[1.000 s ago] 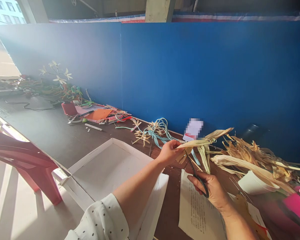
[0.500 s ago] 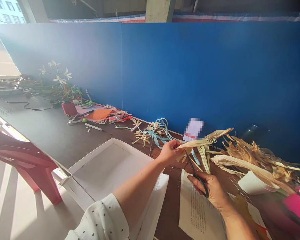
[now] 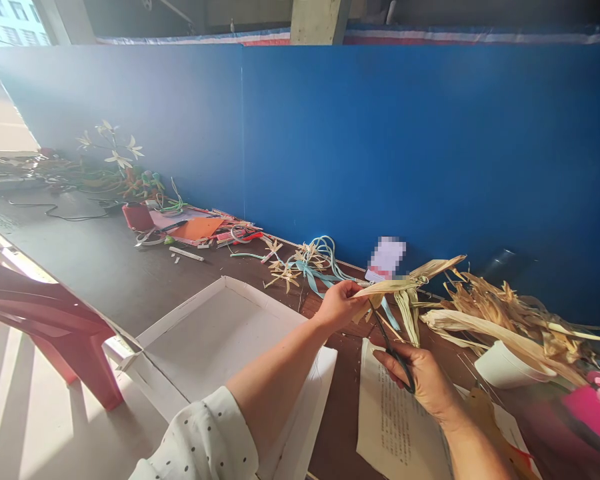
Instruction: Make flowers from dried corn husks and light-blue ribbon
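Note:
My left hand (image 3: 341, 305) pinches one end of a pale dried corn husk (image 3: 387, 288), which stretches out to the right. Dark-handled scissors (image 3: 391, 347) are in my right hand (image 3: 423, 377), fingers wrapped round the handles. Their blades point up and left to the husk's lower edge, close to my left fingers; whether the blades are apart I cannot make out. Under my right hand lies a printed sheet of paper (image 3: 387, 420). A bundle of greenish husk strips (image 3: 408, 313) hangs just right of the held husk.
A heap of dried husks (image 3: 515, 307) and a white cup (image 3: 513, 365) are at the right. A shallow white cardboard tray (image 3: 190, 333) lies left of my arm. Husk flowers (image 3: 285, 273) with blue cords lie by the blue panel (image 3: 405, 147). A red chair (image 3: 80, 340) stands at the left.
Almost nothing differs. Both hands, the husk and the scissors hold nearly the same places; the whole view has shifted very slightly.

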Motion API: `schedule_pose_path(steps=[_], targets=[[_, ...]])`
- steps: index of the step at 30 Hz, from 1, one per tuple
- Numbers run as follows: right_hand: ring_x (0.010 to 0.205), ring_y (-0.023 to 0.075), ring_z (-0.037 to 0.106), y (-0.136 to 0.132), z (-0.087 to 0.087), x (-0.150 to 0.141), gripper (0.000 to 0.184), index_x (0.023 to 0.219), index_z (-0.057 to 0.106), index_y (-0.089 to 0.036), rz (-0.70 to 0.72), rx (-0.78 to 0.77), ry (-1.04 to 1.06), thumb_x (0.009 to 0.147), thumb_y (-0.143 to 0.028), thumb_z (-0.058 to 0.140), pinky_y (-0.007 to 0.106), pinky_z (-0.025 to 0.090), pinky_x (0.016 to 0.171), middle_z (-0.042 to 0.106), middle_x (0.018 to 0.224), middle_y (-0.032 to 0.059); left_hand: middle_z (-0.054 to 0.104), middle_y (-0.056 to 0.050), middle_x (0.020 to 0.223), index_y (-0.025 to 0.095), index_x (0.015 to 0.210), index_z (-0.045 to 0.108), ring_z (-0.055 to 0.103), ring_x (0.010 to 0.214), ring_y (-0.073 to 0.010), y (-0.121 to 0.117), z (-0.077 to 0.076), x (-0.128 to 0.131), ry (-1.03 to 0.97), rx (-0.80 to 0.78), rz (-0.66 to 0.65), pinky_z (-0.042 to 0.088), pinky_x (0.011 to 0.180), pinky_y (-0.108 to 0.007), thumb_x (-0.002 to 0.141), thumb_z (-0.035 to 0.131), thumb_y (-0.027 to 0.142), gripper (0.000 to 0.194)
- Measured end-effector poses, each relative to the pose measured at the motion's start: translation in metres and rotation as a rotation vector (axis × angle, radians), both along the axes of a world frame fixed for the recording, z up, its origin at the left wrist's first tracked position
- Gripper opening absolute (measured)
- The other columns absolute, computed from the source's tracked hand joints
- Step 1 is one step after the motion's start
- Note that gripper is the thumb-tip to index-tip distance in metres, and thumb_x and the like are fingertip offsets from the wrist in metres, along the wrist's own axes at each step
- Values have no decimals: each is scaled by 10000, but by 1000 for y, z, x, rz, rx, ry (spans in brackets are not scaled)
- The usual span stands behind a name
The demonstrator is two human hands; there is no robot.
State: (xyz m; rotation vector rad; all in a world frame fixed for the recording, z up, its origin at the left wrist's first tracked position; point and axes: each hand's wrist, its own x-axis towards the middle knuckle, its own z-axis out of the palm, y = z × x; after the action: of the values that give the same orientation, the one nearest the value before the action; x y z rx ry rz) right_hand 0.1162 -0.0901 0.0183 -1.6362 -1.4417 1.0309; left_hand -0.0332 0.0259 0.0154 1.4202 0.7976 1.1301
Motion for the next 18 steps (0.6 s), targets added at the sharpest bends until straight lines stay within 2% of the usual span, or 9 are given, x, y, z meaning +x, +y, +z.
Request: schedule_pose_path(steps=[9, 14, 18], targets=[[469, 160, 432, 2, -8, 3, 328, 947, 719, -250, -20, -19, 69, 682, -443, 709, 296, 343, 467, 486, 492, -27, 597, 7, 744, 145, 829, 594, 500, 637, -81, -2, -1, 1, 55, 7, 21, 369, 560, -182, 728, 603, 273, 163], [501, 133, 434, 4, -18, 10, 316, 1007, 700, -230, 19, 20, 113, 743, -405, 679, 267, 347, 489, 477, 526, -42, 616, 3, 772, 151, 874, 613, 510, 657, -83, -5, -3, 3, 97, 34, 11, 370, 565, -180, 723, 598, 243, 178], [491, 128, 413, 4, -20, 13, 345, 1008, 692, -195, 22, 29, 71, 750, -423, 671, 266, 336, 490, 461, 512, -47, 617, 3, 783, 155, 904, 612, 514, 663, -80, -6, -4, 3, 77, 49, -14, 375, 570, -176, 724, 599, 233, 196]])
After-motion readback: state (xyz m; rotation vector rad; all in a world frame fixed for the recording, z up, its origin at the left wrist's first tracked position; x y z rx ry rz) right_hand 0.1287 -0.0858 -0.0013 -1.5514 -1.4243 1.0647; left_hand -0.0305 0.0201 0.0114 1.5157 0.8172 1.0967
